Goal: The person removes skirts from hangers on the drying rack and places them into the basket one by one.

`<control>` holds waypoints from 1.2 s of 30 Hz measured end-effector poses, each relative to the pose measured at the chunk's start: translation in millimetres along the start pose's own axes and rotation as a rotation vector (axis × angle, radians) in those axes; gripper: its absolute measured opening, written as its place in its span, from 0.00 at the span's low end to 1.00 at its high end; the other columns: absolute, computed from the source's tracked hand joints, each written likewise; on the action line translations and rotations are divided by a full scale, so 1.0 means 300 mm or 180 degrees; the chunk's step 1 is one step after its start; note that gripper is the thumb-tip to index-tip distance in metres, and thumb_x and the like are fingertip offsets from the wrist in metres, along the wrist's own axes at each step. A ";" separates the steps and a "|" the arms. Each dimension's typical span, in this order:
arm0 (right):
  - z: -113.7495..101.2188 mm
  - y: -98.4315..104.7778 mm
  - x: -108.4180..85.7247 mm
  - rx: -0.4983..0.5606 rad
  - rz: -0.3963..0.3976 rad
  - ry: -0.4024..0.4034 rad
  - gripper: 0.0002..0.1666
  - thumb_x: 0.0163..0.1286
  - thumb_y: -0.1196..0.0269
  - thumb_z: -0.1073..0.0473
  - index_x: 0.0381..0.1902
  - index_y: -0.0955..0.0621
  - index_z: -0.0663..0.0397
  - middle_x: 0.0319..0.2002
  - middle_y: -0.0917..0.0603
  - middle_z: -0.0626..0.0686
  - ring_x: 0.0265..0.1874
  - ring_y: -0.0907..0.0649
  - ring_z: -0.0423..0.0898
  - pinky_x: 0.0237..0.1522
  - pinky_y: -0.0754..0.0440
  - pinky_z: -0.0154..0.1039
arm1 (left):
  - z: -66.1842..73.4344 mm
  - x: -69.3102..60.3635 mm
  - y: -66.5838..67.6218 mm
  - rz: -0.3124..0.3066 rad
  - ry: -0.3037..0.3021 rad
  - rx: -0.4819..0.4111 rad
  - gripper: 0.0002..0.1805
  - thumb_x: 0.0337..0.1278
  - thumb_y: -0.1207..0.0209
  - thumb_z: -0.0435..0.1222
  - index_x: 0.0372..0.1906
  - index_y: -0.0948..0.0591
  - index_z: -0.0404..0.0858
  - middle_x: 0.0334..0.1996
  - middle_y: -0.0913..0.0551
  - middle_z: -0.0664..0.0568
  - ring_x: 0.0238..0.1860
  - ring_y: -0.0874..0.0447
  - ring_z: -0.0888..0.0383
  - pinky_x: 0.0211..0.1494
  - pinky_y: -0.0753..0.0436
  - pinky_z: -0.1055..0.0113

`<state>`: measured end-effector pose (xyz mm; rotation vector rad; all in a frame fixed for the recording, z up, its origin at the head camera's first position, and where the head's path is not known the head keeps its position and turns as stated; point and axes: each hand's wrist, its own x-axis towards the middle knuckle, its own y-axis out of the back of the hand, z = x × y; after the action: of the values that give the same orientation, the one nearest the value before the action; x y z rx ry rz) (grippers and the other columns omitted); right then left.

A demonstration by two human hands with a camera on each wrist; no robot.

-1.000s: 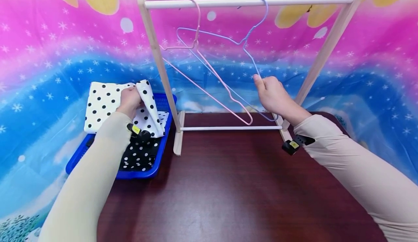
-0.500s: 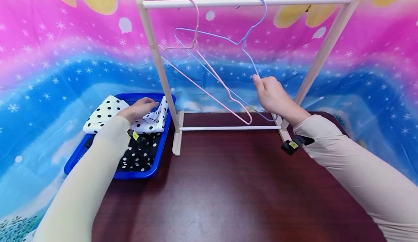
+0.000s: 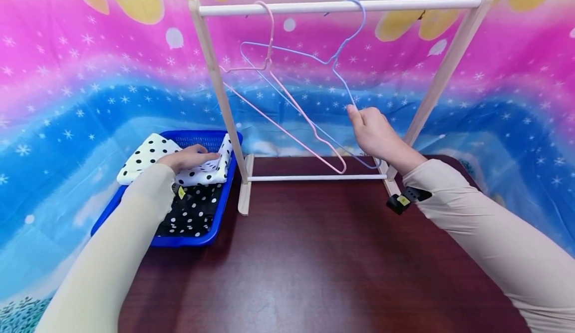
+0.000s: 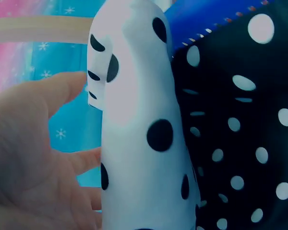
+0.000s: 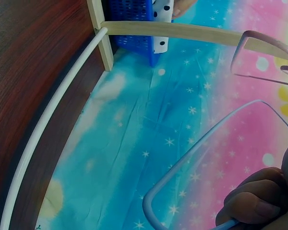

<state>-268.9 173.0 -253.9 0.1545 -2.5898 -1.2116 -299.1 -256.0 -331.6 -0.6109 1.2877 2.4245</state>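
Note:
A white cloth with black dots lies folded over the back of a blue basket, on top of a black cloth with white dots. Over the white cloth is my left hand, fingers extended. In the left wrist view, its thumb and fingers are spread beside a fold of that cloth, and the fingertips pass partly out of sight behind it. My right hand grips the right side of a blue wire hanger, whose hook sits on the rack's top bar. A pink hanger hangs to its left.
The wooden rack stands at the back of a dark reddish-brown table, its left post right beside the basket. A low white rod joins its feet. A patterned curtain hangs behind.
My left hand held the white cloth raised, then let it go; the cloth dropped into folds on the basket. The hand has since lowered slightly over it. My right hand keeps its grip.

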 end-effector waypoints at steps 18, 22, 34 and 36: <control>-0.013 0.001 -0.001 0.0044 -0.0053 0.0014 0.35 0.84 0.62 0.44 0.14 0.38 0.49 0.12 0.41 0.44 0.11 0.38 0.41 0.15 0.38 0.37 | -0.039 0.004 -0.032 -0.0558 0.0092 0.0347 0.56 0.68 0.58 0.69 0.81 0.65 0.36 0.80 0.70 0.31 0.80 0.70 0.29 0.79 0.52 0.32; -0.013 0.001 -0.002 0.0054 -0.0054 0.0022 0.35 0.84 0.62 0.44 0.14 0.38 0.48 0.12 0.41 0.44 0.11 0.38 0.41 0.15 0.38 0.37 | -0.046 -0.001 -0.034 -0.0579 0.0114 0.0314 0.57 0.67 0.57 0.70 0.81 0.66 0.38 0.80 0.71 0.31 0.80 0.70 0.28 0.78 0.52 0.31; -0.014 0.002 -0.003 0.0032 -0.0055 0.0071 0.35 0.84 0.63 0.44 0.14 0.38 0.49 0.12 0.41 0.45 0.11 0.38 0.42 0.15 0.39 0.37 | -0.078 -0.040 -0.032 -0.0571 -0.0006 0.0634 0.56 0.69 0.56 0.68 0.81 0.66 0.37 0.79 0.68 0.29 0.79 0.67 0.26 0.76 0.50 0.29; -0.013 0.001 -0.003 0.0041 -0.0068 0.0064 0.35 0.84 0.63 0.44 0.14 0.38 0.49 0.12 0.41 0.44 0.11 0.38 0.42 0.15 0.39 0.37 | -0.083 -0.044 -0.035 -0.0611 0.0000 0.0675 0.56 0.69 0.56 0.67 0.81 0.67 0.37 0.79 0.69 0.29 0.79 0.66 0.25 0.76 0.48 0.29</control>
<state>-266.8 170.5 -251.4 0.1964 -2.5856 -1.1947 -277.6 -272.4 -344.6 -0.6424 1.3944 2.1016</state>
